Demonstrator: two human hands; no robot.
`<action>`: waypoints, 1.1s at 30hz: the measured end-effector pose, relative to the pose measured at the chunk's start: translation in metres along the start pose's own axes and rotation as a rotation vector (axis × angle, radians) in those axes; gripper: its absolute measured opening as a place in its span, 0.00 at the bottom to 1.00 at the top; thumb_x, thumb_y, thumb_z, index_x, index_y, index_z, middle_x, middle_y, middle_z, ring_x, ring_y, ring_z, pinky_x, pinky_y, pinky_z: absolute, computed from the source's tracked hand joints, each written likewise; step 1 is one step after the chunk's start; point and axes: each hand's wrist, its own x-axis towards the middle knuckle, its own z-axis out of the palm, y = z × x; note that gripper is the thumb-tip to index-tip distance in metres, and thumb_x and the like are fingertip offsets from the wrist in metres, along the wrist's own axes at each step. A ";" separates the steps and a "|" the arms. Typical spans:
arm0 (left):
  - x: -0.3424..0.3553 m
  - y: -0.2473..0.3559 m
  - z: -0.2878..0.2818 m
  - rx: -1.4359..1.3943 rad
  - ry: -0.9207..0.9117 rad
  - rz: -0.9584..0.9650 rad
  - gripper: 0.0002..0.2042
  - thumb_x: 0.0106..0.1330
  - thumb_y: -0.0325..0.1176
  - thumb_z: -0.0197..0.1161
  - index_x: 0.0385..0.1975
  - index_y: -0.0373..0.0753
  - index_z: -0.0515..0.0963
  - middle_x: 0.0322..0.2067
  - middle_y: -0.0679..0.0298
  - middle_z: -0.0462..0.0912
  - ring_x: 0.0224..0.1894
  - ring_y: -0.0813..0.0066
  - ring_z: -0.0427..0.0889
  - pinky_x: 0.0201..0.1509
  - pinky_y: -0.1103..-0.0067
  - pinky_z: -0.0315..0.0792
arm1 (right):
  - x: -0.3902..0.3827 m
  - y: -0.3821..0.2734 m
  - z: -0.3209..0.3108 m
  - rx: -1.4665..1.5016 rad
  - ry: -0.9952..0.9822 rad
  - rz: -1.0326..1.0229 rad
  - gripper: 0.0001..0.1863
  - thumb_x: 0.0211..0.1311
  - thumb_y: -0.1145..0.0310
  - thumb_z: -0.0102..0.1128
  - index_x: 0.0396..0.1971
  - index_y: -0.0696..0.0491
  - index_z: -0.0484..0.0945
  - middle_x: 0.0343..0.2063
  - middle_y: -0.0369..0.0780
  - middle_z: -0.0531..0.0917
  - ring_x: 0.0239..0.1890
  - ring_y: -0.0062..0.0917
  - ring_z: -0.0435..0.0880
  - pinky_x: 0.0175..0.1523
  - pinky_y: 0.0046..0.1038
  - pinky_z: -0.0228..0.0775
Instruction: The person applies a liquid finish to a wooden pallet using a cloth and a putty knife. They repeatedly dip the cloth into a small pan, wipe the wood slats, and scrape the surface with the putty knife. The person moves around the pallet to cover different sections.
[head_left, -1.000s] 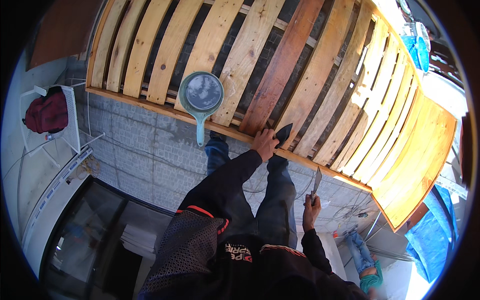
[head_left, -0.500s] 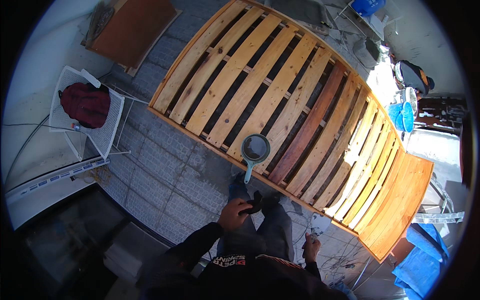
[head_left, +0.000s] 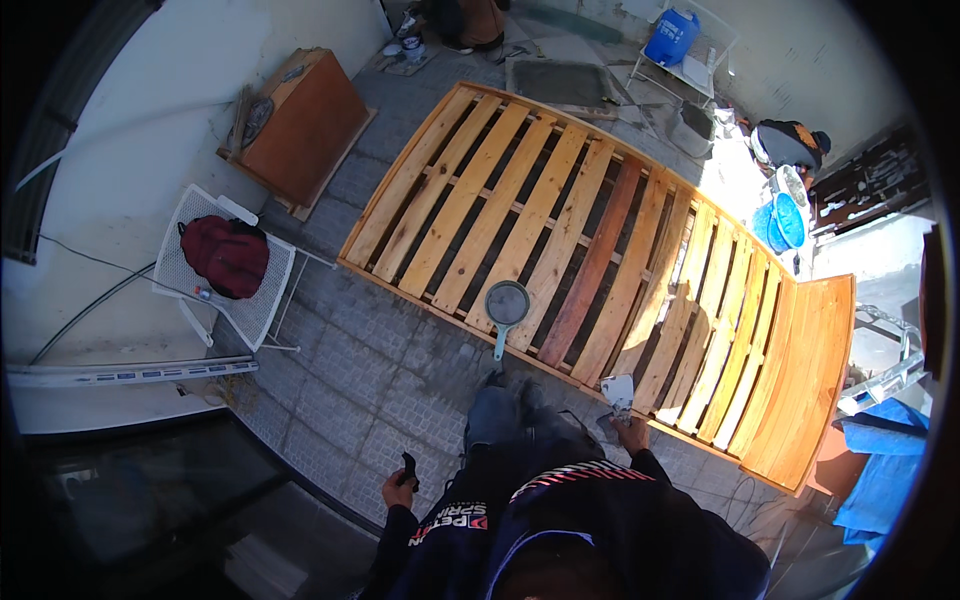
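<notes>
My left hand (head_left: pixel 398 490) is closed on a small black curved object (head_left: pixel 408 466) whose kind I cannot make out, low over the paving and left of my body. On the right, my right hand (head_left: pixel 632 434) grips a flat tool with a pale, squarish blade (head_left: pixel 618 390), like a trowel or scraper. Its blade overlaps the near edge of a slatted wooden bed frame (head_left: pixel 480 236); whether they touch is unclear. A green-rimmed pan (head_left: pixel 508 303) with a light green handle rests on the slats between my hands, its handle pointing toward me.
Grey paving (head_left: pixel 345 350) surrounds the frame. To the left are a white mesh chair (head_left: pixel 205 205) with a dark red backpack (head_left: pixel 224 257) and a brown wooden cabinet (head_left: pixel 300 130). Blue buckets (head_left: pixel 780 222) stand far right; a blue tarp (head_left: pixel 880 480) lies near right. Someone's legs (head_left: pixel 470 22) show at the back.
My left hand has swung down and left, away from the pan, keeping the black object. My right hand has risen with the flat tool to the frame's near edge. The view has shifted.
</notes>
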 end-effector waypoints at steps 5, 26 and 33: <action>-0.075 -0.086 -0.005 0.119 0.124 -0.285 0.17 0.53 0.21 0.66 0.45 0.33 0.82 0.31 0.59 0.86 0.34 0.72 0.85 0.38 0.75 0.78 | 0.044 0.030 -0.016 0.211 -0.025 0.084 0.30 0.52 0.41 0.66 0.25 0.59 0.84 0.22 0.50 0.84 0.28 0.38 0.86 0.36 0.41 0.75; -0.052 -0.184 -0.128 0.044 0.243 -0.470 0.21 0.52 0.26 0.71 0.49 0.35 0.81 0.38 0.57 0.87 0.39 0.69 0.86 0.45 0.73 0.77 | 0.051 -0.277 0.053 0.088 0.244 -0.500 0.23 0.53 0.53 0.69 0.25 0.62 0.80 0.17 0.48 0.80 0.21 0.38 0.80 0.31 0.38 0.69; 0.065 -0.135 -0.294 0.037 0.307 -0.378 0.22 0.53 0.27 0.72 0.51 0.35 0.80 0.40 0.56 0.87 0.41 0.68 0.86 0.47 0.72 0.77 | -0.007 -0.410 0.158 0.049 0.026 -0.417 0.22 0.57 0.52 0.69 0.22 0.59 0.80 0.14 0.35 0.76 0.17 0.19 0.74 0.24 0.27 0.66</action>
